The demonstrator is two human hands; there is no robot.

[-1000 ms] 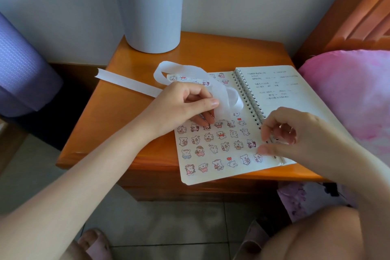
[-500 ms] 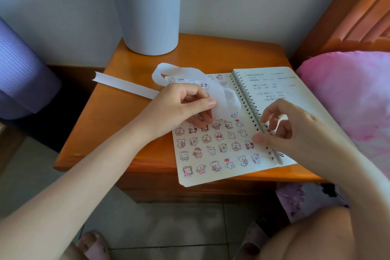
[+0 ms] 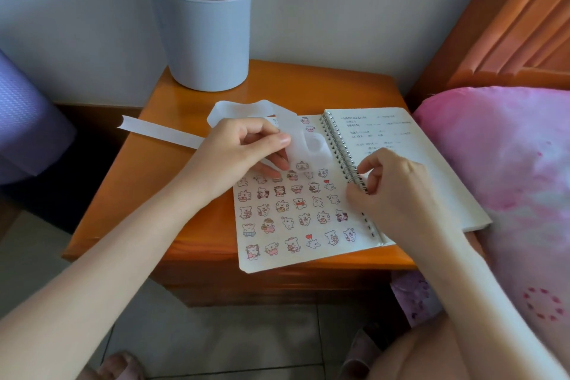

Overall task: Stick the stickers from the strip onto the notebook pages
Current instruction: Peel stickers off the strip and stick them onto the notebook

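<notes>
Strip [image 3: 160, 133] lies left-right onto notebook [image 3: 431, 170] | left grip [image 3: 234, 151] pinches it | right grip [image 3: 398, 191]: cannot tell

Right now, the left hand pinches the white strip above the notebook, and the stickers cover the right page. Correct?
Not quite. In the head view the left hand pinches the white strip above the notebook, but the stickers cover the left page; the right page shows handwriting.
</notes>
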